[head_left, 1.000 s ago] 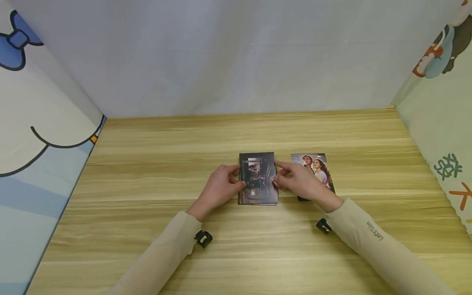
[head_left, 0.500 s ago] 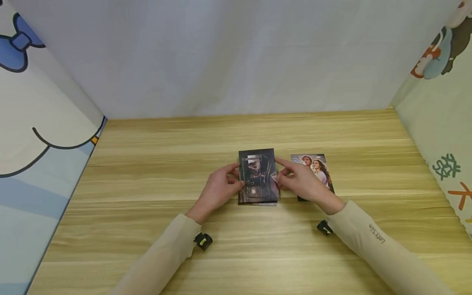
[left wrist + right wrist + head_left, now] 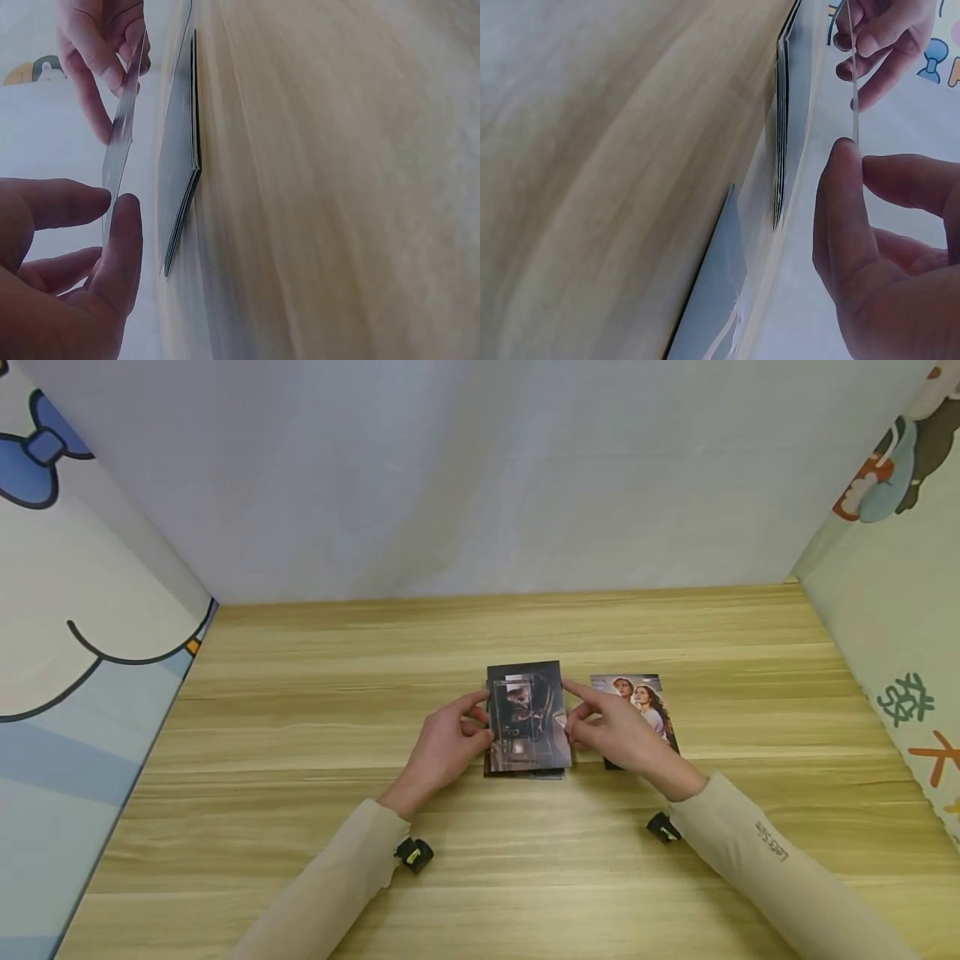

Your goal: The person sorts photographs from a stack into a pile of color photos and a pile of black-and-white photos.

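One dark, glossy rectangular photo card (image 3: 527,714) is held between two hands above one low stack of dark cards (image 3: 525,770) on the pale wooden tabletop (image 3: 315,710). From the left, the left hand (image 3: 444,747) is seen with thumb and fingers curled narrowly, pinching the card's left edge. The card is kept clear of the stack beneath it, which lies flat near the middle of the table. The right hand (image 3: 617,732) is closed in the same narrow pinch on the card's right edge. Just beside that hand, one more photo card showing two figures (image 3: 639,706) lies flat on the wood, partly covered by the hand. Two small black clips with yellow marks are counted, one under the left sleeve (image 3: 413,852) and one under the right sleeve (image 3: 662,827). Cartoon-printed panels are set at the left (image 3: 82,635) and the right (image 3: 892,610), with a plain white backdrop (image 3: 480,477) behind.

In the head view, the gap between card and stack is hardly shown. In the left wrist view the held card (image 3: 120,150) is seen edge-on, thin and slightly bowed, well clear of the stack (image 3: 180,172), with the left thumb (image 3: 124,247) pressed on its near edge. In the right wrist view the stack (image 3: 784,127) is shown as several thin layers, perhaps four or five, though the blur prevents a firm count.
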